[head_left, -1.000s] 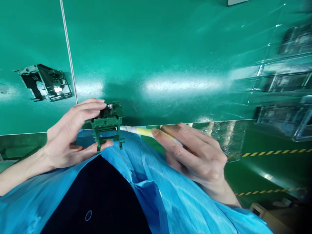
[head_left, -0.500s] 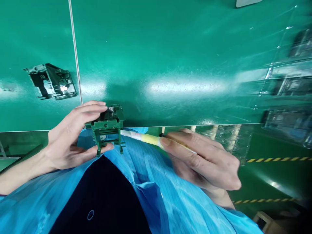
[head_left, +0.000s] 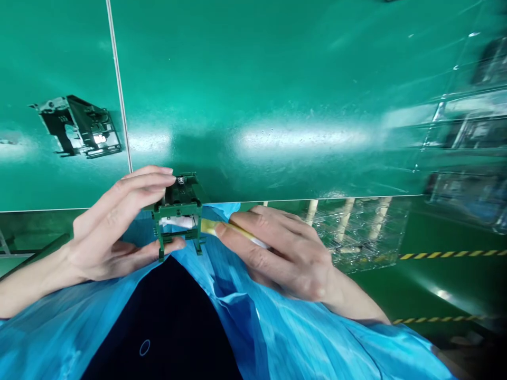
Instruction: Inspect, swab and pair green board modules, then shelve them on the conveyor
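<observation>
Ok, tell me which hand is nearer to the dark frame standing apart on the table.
Left. The left hand, holding the green frame, is below and slightly right of the dark frame in the picture; the right hand, holding the yellow tool, is much farther right.

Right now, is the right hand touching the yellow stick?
Touching: the head view shows the right hand gripping the yellow stick, with a fingertip lying right on it.

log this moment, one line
left hand: holds green frame | right hand: holds yellow-white tool | white end: visible through frame
</observation>
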Demonstrator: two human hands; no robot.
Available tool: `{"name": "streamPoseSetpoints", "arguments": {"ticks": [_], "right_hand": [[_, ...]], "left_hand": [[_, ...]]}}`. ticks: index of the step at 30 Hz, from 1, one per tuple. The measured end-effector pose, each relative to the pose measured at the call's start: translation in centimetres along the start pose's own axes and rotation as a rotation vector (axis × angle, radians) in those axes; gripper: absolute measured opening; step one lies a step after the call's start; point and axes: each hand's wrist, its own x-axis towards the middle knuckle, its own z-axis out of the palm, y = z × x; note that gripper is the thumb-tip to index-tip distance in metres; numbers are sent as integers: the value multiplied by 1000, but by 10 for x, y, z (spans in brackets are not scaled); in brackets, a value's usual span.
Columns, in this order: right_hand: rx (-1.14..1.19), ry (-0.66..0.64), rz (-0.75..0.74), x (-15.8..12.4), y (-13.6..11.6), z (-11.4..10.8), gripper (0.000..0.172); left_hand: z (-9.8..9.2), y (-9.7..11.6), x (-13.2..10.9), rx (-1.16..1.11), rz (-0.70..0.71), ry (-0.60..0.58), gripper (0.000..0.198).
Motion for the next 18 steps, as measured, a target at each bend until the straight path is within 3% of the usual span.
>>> {"name": "streamPoseSetpoints", "arguments": {"ticks": [5,11,13,16,18], "right_hand": [[27,-7,-31,3,1,0,18],[-18,29,146,-15,7,-17,23],[-8,162,158,-21,15,-21,32],[-2,419,182,-25,23,-20,59],[18,464,218,-26,23,-15,71]], "left_hand": [[3,-1,-1,-9,27,4,60],[1,-6,-2,-45,-9,30,55],[-3,-7,-3,-51,-49,34,56],[-6,-7,-2,-50,-60,33,53],[-5,-7,-1,-50,-17,31,53]]}}
